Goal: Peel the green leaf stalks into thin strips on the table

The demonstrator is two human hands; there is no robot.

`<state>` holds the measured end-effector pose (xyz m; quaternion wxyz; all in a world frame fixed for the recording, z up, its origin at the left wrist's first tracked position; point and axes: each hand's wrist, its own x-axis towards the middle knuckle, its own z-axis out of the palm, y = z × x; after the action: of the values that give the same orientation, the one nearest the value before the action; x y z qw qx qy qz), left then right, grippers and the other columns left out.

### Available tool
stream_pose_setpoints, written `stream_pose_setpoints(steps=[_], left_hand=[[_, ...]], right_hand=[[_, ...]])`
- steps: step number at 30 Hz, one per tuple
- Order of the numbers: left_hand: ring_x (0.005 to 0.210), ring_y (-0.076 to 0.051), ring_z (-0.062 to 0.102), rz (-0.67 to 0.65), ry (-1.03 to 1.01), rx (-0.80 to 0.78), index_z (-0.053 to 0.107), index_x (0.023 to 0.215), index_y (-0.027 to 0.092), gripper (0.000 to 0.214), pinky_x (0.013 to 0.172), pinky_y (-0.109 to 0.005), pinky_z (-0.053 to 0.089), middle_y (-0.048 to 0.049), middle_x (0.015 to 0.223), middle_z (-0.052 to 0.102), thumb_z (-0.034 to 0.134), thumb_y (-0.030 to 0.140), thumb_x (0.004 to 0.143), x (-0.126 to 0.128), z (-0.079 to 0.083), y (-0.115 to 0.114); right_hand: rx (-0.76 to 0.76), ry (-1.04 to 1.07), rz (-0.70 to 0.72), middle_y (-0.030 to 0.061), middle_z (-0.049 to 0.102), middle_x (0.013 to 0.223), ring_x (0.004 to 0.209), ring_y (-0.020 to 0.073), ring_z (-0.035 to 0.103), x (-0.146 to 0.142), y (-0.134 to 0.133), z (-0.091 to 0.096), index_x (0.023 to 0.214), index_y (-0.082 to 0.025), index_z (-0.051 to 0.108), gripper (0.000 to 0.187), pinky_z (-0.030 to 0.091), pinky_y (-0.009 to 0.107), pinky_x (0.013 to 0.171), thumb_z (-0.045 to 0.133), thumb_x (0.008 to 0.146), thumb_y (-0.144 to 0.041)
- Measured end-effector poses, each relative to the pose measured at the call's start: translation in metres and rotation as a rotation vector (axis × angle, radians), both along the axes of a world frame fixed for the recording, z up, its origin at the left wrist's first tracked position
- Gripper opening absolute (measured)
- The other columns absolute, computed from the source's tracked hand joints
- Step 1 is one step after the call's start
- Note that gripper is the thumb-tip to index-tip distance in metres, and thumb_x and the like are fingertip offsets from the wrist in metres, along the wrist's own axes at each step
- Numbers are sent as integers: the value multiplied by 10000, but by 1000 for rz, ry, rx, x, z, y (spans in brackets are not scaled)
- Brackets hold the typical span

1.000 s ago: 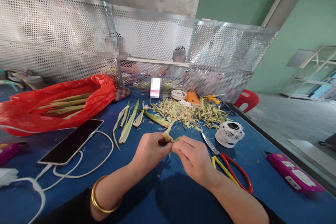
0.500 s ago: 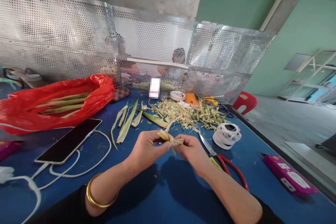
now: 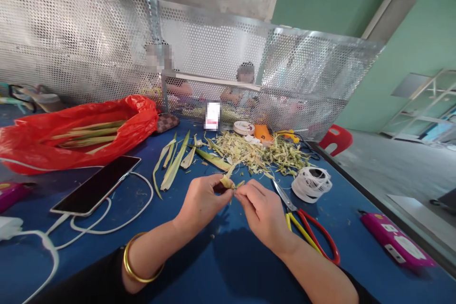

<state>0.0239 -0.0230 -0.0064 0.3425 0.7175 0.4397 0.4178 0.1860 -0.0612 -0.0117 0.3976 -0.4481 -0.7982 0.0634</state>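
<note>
My left hand [image 3: 206,197] pinches a small yellowish folded leaf piece [image 3: 227,182] between thumb and fingers, above the blue table. Close against it, my right hand [image 3: 260,206] has its fingers pressed together at the end of the same piece; whatever fine strand they may grip is too small to make out. Scissors [image 3: 290,204] with red and yellow handles lie just right of my right hand. A spool of white string [image 3: 311,184] stands beyond them. Long green leaf strips [image 3: 175,166] lie ahead of my left hand.
A pile of leaf scraps [image 3: 249,149] spreads behind my hands. On the left are a red plastic bag [image 3: 35,140] of leaves and a phone [image 3: 96,185] with a white cable. A purple packet [image 3: 395,237] lies at right. A perforated metal screen [image 3: 213,47] stands behind; people sit beyond it.
My right hand has turned, its back now facing up more, and its fingers have shifted to the near end of the leaf piece. The left hand keeps its pinch. The view has shifted slightly.
</note>
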Motion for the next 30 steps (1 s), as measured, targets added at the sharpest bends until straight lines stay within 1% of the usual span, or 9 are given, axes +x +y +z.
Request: stream_pose_setpoints(steps=[6,10,13,16,20,23,26,28,30], left_hand=[[597,-113,566,-220,112,-6,654,634,161,134,561,-179,406,18,612,634,549,172,717,2,7,-6],[640,-120,600,-356,59,-63,665,702,154,104,614,-187,450,4,685,666,566,176,723,-1,12,-6],[698,-136,627,-356,-53,-84,664,720,146,89,679,-212,485,-15,738,682,598,206,725,-1,12,-5],[687,-130,622,-237,-116,-47,650,700,147,79,675,-213,493,-11,728,674,607,210,721,1,8,-2],[641,-123,603,-29,-123,-1,633,707,152,65,644,-215,490,2,680,653,602,209,711,3,4,2],[630,-123,594,65,-114,4,631,724,156,76,633,-217,483,9,669,644,599,224,713,3,1,5],[630,-125,592,77,-124,-8,623,725,161,71,616,-214,476,14,662,640,598,225,713,2,-4,7],[625,-125,592,56,-136,-26,616,720,164,63,602,-212,469,16,652,642,594,223,716,3,-7,8],[617,-125,594,29,-151,-48,613,713,165,62,593,-211,465,15,646,647,587,221,721,4,-8,7]], right_hand=[[-102,126,-5,19,527,720,669,139,493,9,7,8,738,-194,552,183,367,250,623,451,890,-192],[-460,280,21,-16,515,628,571,111,439,18,18,11,686,-183,585,136,334,231,537,568,808,-242],[-767,515,59,-48,462,548,466,76,342,22,24,7,674,-170,579,157,257,215,446,615,754,-300],[-875,660,88,-74,402,499,410,53,270,18,24,2,644,-167,547,188,192,210,408,637,721,-313],[-737,597,43,-71,382,493,423,67,315,6,17,-1,625,-181,489,242,239,214,419,571,796,-331],[-417,393,-13,-29,455,593,525,101,422,1,9,-1,670,-183,518,201,337,232,501,525,847,-278],[-111,274,56,41,556,843,753,149,536,0,2,1,774,-192,571,123,421,264,674,493,870,-199],[-79,298,148,62,571,947,851,163,556,-1,0,2,818,-199,568,127,439,280,755,464,886,-169],[-150,369,220,59,572,939,845,158,560,-2,0,2,825,-203,540,140,452,285,766,431,906,-167]])
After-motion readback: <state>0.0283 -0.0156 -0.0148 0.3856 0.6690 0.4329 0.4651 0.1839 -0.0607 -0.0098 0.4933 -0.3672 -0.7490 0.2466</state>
